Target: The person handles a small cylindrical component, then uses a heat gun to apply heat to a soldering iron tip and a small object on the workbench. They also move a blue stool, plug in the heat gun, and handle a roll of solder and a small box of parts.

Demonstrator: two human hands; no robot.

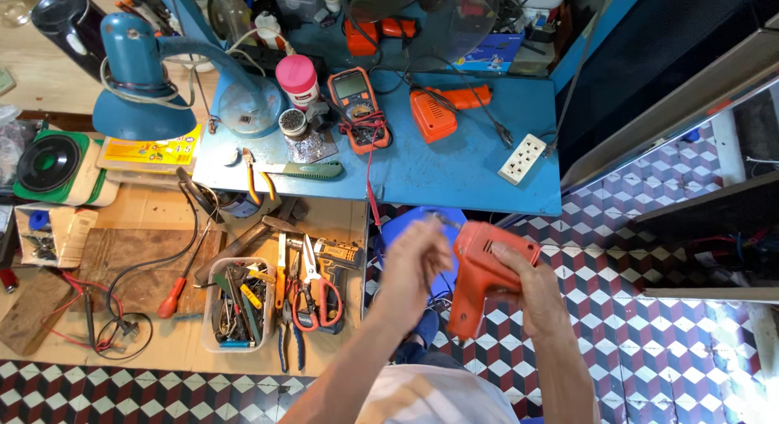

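Keep right hand [537, 298] clenched on orange plastic pistol-grip drill [480, 270], steady; blurred left hand [414, 262] at its nose, fingers' grip unclear.

1. My right hand [531, 290] is raised in front of me, fingers curled tight round a grip, thumb side towards my left, knuckles facing outward.
2. My right forearm climbs steeply from the bottom edge of view, wrist roughly straight.
3. My left hand [414, 266] sits just beside the right, slightly higher at the fingertips, blurred; the fingers [426, 237] seem loosely bunched, though I cannot tell whether they pinch anything.
4. My left forearm rises from lower left, angled inward.
5. Both forearms are bare and converge upward.
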